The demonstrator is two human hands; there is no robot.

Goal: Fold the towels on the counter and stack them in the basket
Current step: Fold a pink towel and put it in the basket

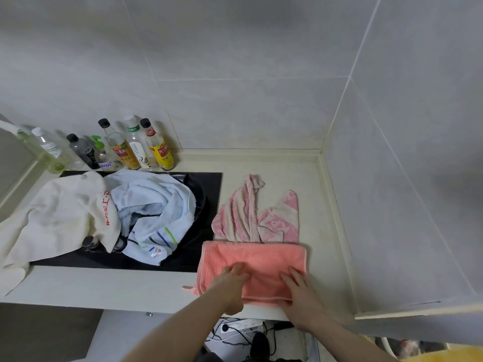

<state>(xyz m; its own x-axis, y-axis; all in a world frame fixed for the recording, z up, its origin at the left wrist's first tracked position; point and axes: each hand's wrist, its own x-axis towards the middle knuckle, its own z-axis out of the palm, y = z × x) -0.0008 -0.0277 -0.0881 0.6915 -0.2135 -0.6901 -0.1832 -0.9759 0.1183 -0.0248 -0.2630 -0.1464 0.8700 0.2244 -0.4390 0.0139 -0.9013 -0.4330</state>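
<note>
A salmon-pink towel (257, 259) lies folded flat near the front edge of the cream counter (313, 205). My left hand (230, 286) rests palm down on its left part, fingers spread. My right hand (298, 288) presses on its right front part, fingers spread too. Behind it a crumpled pink-and-white patterned towel (251, 215) lies on the counter. A light blue towel (156, 210) with coloured stripes and a white towel (57, 218) with red lettering lie bunched over the black cooktop (214, 184). No basket is in view.
Several bottles (125, 147) of oil, sauce and cleaner stand along the back wall at the left. Tiled walls close the counter at the back and right. Below the front edge a power strip (243, 325) and cables lie on the floor.
</note>
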